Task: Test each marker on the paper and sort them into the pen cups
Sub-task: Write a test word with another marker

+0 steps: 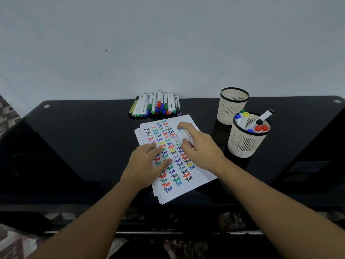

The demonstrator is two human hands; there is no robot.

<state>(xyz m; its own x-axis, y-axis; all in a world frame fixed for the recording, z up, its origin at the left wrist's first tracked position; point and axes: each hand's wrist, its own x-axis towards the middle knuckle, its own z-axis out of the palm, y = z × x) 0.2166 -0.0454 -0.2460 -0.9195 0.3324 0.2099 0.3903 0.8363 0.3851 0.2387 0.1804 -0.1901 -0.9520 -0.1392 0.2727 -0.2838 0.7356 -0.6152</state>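
— White barrel, light blue end: that is the marker [183, 134] in the right hand [200, 149], is it?

— Yes. The fingers curl around it over the upper right part of the paper [194, 181], and the blue end pokes out near the fingertips. I cannot tell whether that end is a cap or the tip, nor whether it touches the sheet.

— And the left hand [147, 163]?

— Flat on the paper, fingers spread, pressing on the left half of the sheet. It holds nothing.

— What is on the paper?

— Rows of the word "Test" in black, red, green, blue, yellow and purple. More sheets lie under the top one; their edges show at the left and at the bottom.

— Where are the other markers?

— A row of markers [155, 106] lies side by side at the far edge of the black tabletop [84, 146], just beyond the paper, against the pale wall [168, 43]. Most have white barrels, with green, blue, red, pink and purple caps towards the paper.

— The cups?

— Two cream slotted cups with black rims stand to the right. The near cup [246, 144] holds several markers with red, blue, black, yellow and green caps, one leaning out to the right. The far cup [232, 109] just behind it looks empty, as far as I can see.
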